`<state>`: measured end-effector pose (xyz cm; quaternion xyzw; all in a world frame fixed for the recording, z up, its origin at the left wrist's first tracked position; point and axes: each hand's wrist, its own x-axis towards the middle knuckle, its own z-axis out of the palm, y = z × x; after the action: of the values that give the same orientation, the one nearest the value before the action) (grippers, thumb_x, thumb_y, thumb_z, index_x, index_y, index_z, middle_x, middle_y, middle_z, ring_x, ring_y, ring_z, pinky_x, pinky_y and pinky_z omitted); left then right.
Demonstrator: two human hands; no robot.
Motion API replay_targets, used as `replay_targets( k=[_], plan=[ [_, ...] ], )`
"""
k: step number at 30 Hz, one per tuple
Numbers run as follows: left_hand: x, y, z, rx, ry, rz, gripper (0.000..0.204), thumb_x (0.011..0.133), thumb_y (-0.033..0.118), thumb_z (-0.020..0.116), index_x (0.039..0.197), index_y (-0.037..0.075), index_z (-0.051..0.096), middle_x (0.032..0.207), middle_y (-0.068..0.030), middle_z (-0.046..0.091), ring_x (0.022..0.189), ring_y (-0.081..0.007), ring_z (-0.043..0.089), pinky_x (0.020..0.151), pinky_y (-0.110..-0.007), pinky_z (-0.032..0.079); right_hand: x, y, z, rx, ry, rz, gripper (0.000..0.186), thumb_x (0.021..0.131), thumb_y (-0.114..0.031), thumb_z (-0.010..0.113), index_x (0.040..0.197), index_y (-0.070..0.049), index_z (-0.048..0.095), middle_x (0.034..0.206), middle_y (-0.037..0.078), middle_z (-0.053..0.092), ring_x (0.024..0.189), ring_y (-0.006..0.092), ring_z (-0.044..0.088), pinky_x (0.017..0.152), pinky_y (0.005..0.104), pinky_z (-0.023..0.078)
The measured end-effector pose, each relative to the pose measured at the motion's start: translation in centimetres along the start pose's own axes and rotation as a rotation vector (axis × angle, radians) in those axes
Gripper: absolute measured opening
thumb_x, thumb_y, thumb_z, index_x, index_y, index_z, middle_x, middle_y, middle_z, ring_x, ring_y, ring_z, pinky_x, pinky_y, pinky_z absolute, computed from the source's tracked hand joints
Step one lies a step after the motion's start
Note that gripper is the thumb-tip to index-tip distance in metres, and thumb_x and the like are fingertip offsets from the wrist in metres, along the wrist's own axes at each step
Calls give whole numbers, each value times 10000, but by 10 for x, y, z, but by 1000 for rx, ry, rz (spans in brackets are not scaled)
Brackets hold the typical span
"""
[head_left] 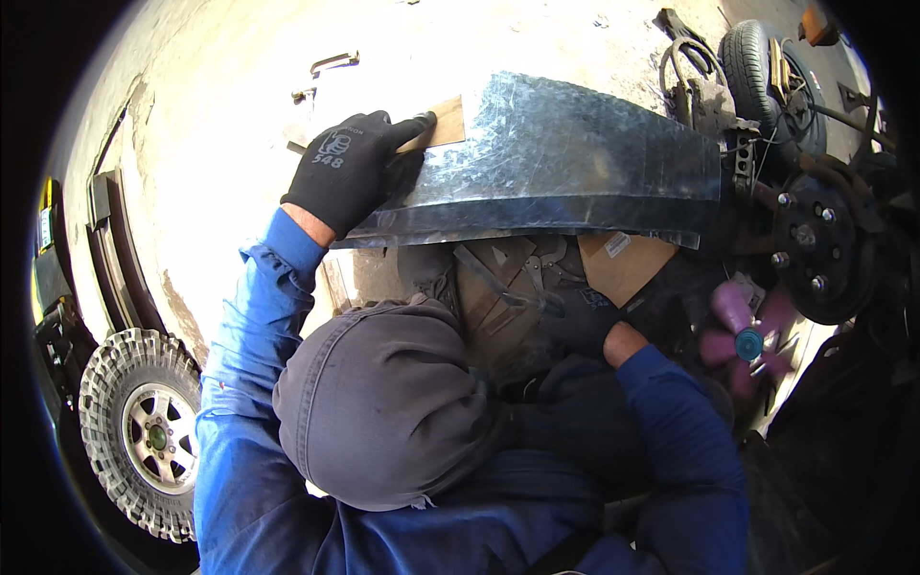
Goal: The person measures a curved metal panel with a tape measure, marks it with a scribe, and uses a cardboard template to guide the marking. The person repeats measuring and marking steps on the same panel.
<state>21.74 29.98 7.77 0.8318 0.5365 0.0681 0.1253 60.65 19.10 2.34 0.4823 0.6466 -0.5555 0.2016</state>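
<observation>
Pressing a tan card (448,119), my left hand (345,171), its full grip hidden, meets the sheet metal (575,144) running lengthwise rightward across upper centre; my right hand (580,326), grasp unclear in shadow, sits farther off, below.

- The left hand (350,177) wears a close-fitting black glove (326,187), its back stamped with pale lettering and a small emblem.
- I see a dark glove (575,321) on the right hand (586,331) too, though shadow hides most of its detail.
- Both the left sleeve (251,345) and the right sleeve (680,412) are long, blue and creased, stopping short of the gloves.
- The left cuff (295,241) is a snug blue band.
- A grey-brown cloth cap (374,412) covers the head, gathered in folds, with a stitched seam curving along one side.
- Blue cloth (450,537) spans the shoulders.
</observation>
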Motion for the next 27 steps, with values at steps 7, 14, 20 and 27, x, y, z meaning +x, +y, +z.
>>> replay_targets(
  k=[7, 14, 20, 27],
  plan=[
    [-8, 2, -20, -144, 2, -138, 544, 1059, 235, 769, 1591, 229, 657, 946, -139, 692, 896, -277, 691, 830, -435, 583, 64, 52, 64, -242, -50, 4, 418, 944, -412, 704, 1164, -67, 789, 1171, 259, 778, 1110, 472, 738, 939, 549, 567],
    [-106, 23, -33, -492, 338, -199, 429, 974, -24, 783, 1402, 8, 766, 963, -113, 770, 759, -157, 642, 684, -330, 540, 65, 37, 62, -191, -32, 74, 389, 923, -316, 692, 1134, -13, 815, 1188, 305, 776, 1143, 481, 750, 985, 545, 590],
    [-228, 39, 64, -612, 263, -652, 329, 983, -18, 766, 1310, -2, 797, 938, -114, 770, 758, -186, 689, 691, -338, 562, 73, 27, 54, -215, -129, 171, 535, 1007, -563, 670, 1219, -95, 821, 1185, 250, 797, 1111, 438, 762, 950, 509, 582],
    [-352, 31, 190, -528, -116, -944, 303, 998, 128, 750, 1282, 31, 709, 1180, -231, 717, 1144, -430, 667, 994, -500, 542, 58, 49, 62, -354, 97, -31, 477, 1021, -479, 669, 1298, -108, 786, 1251, 233, 781, 1156, 441, 743, 941, 524, 580]
  ],
)
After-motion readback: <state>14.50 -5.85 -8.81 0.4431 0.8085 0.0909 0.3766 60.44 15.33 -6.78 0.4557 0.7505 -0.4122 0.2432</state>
